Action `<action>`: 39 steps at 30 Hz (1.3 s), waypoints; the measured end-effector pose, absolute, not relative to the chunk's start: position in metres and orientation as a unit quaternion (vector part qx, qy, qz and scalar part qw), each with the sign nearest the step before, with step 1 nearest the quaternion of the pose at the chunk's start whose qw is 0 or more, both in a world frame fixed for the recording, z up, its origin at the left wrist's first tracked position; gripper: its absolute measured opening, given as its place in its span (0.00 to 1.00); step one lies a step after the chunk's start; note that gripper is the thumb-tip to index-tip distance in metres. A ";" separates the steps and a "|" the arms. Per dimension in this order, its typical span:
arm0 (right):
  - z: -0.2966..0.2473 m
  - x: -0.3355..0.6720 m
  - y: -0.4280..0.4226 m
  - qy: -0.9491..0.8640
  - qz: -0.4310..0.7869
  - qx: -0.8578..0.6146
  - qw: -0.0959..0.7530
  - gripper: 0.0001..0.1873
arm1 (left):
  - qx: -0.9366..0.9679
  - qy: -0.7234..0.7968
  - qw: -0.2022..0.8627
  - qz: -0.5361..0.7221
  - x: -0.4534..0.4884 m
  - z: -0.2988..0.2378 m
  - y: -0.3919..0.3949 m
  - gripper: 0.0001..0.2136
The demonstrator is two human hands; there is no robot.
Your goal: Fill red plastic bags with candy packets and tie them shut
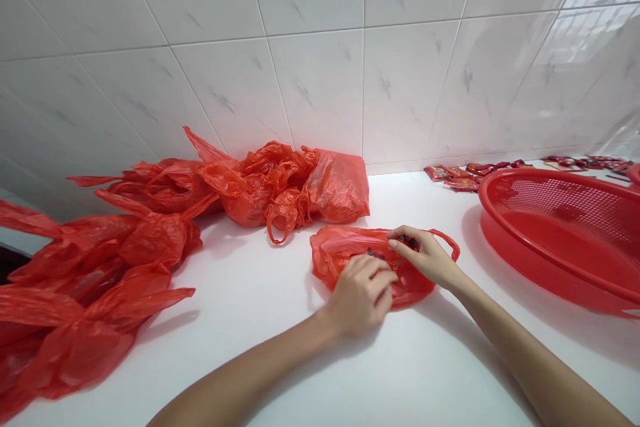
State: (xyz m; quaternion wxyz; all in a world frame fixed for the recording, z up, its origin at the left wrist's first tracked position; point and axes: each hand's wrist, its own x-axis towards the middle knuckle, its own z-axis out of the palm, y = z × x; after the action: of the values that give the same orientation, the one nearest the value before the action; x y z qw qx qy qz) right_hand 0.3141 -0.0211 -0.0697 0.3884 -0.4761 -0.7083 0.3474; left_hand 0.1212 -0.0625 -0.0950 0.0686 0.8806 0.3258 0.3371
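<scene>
Left hand [361,297] partly hides bag [324,257]; basket [540,273] cropped right.

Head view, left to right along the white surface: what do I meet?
Tied red bag at near left → small looped red bag → open red bag, with the left hand then the right hand at it → red basket.

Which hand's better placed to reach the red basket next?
Probably the right hand: it's at the end of the red bag nearer the basket. The left hand is farther away, over the bag's near side.
</scene>
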 end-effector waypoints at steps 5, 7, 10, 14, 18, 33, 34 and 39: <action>-0.075 0.308 -0.025 -0.685 0.342 -0.491 0.416 0.18 | 0.836 0.502 0.097 0.197 0.110 -0.082 -0.039 0.14; -0.077 0.306 -0.026 -0.692 0.329 -0.501 0.402 0.17 | 0.825 0.528 0.108 0.169 0.109 -0.082 -0.037 0.17; -0.080 0.306 -0.025 -0.703 0.309 -0.512 0.385 0.13 | 0.816 0.541 0.130 0.160 0.106 -0.082 -0.037 0.21; -0.084 0.308 -0.023 -0.702 0.310 -0.509 0.389 0.13 | 0.799 0.551 0.169 0.173 0.098 -0.077 -0.032 0.25; -0.084 0.308 -0.024 -0.710 0.311 -0.499 0.387 0.16 | 0.786 0.559 0.190 0.181 0.091 -0.076 -0.026 0.19; -0.081 0.299 -0.035 -0.637 0.485 -0.436 0.410 0.20 | 0.795 0.488 0.179 0.315 0.089 -0.077 -0.018 0.19; -0.080 0.299 -0.035 -0.625 0.506 -0.429 0.411 0.22 | 0.796 0.471 0.175 0.338 0.089 -0.075 -0.019 0.20; -0.072 0.297 -0.040 -0.601 0.555 -0.391 0.420 0.26 | 0.801 0.419 0.165 0.395 0.091 -0.062 -0.025 0.19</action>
State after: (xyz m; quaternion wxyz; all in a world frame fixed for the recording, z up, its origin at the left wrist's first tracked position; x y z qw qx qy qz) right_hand 0.2970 -0.0401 -0.0721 0.4205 -0.3914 -0.6014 0.5553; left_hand 0.0909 -0.0252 -0.0623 0.1652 0.8010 0.4186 0.3948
